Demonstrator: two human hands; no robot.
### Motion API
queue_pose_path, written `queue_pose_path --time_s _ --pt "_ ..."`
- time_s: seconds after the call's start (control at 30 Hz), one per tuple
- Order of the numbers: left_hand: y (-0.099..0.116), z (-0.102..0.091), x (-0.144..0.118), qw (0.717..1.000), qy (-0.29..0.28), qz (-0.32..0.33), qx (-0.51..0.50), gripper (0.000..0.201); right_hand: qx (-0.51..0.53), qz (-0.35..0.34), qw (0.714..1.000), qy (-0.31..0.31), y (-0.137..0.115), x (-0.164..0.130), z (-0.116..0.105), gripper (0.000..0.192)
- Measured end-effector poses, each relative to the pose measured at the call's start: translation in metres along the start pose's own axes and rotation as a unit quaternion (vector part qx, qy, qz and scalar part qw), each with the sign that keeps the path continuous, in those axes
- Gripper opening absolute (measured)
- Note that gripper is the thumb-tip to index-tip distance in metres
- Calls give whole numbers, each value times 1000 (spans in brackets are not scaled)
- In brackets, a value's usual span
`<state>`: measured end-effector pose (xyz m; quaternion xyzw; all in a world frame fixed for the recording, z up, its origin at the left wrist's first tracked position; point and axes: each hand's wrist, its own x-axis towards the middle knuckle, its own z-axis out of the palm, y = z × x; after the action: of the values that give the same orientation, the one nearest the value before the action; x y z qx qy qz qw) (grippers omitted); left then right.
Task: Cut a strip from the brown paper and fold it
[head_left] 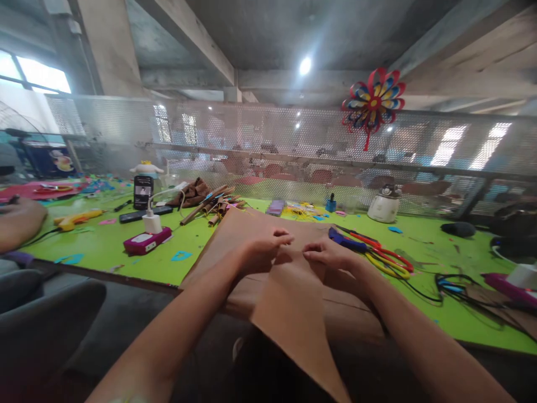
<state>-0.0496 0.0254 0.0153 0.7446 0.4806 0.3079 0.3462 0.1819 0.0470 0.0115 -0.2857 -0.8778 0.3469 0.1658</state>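
Observation:
A large sheet of brown paper (289,302) lies over the near edge of the green table (104,246), one folded corner hanging down off the edge toward me. My left hand (264,249) pinches a fold of the paper near its middle. My right hand (329,253) pinches the same crease just to the right, fingertips almost meeting those of the left.
Scissors with red and yellow handles (384,258) lie right of the paper, black cables (453,285) beyond them. Rolled brown paper sticks (213,207), a phone (143,192), a charger on a magenta block (147,239) and a glue gun (78,218) sit at left. Another person's arm (19,224) rests far left.

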Motion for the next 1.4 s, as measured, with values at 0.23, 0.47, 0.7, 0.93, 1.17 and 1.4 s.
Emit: queue_pose_path --time_s 0.23,0.47,0.7,0.93,1.17,1.4 --pt "-10 17 3 993 -56 38 92 28 -39 14 999 -2 10 3 2 32" --pt "-14 7 5 985 -56 -8 166 24 -79 1 996 39 25 11 7 27" --pt "-12 14 9 976 -64 54 204 24 -147 -32 986 65 20 12 12 23" --pt "-15 19 10 967 -68 88 230 20 -187 -50 978 81 19 11 15 18" --pt "-11 14 6 961 -75 54 261 17 -201 -18 978 54 19 10 14 15" --pt "-21 2 4 958 -86 40 269 14 -217 -10 976 16 23 8 6 14"
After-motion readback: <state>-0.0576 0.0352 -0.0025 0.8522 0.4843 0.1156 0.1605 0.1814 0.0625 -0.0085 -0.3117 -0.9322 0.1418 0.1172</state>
